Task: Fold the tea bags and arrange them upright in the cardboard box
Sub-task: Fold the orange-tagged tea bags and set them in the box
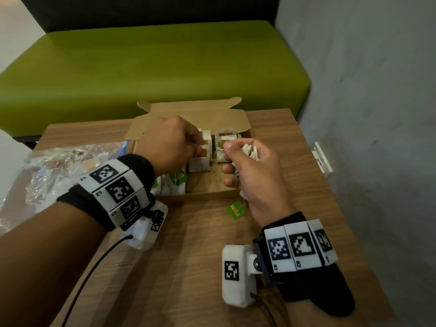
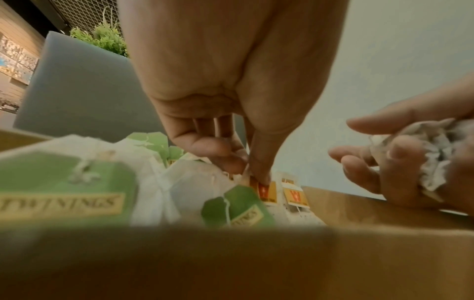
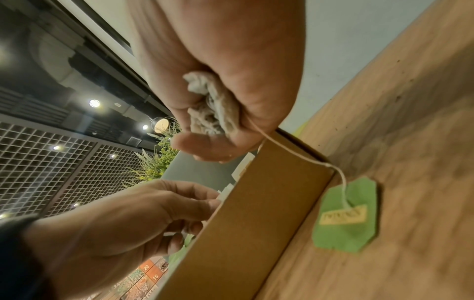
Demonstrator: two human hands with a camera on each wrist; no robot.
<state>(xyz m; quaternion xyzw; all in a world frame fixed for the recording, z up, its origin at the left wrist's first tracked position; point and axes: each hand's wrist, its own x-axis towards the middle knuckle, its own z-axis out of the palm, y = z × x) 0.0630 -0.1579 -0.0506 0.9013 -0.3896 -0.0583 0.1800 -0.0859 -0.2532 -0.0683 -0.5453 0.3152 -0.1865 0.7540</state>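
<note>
My left hand (image 1: 165, 142) fingers (image 2: 259, 168) are pinching an upright orange-tagged tea bag (image 2: 264, 192) inside the cardboard box (image 1: 200, 114). My right hand (image 1: 250, 168) is curled round a crumpled tea bag (image 3: 210, 109) over the box's near right corner, its green Twinings tag (image 1: 236, 210) dangling onto the counter (image 1: 188, 256) just outside the box. Left of the box lies a plastic bag (image 1: 47, 171).
</note>
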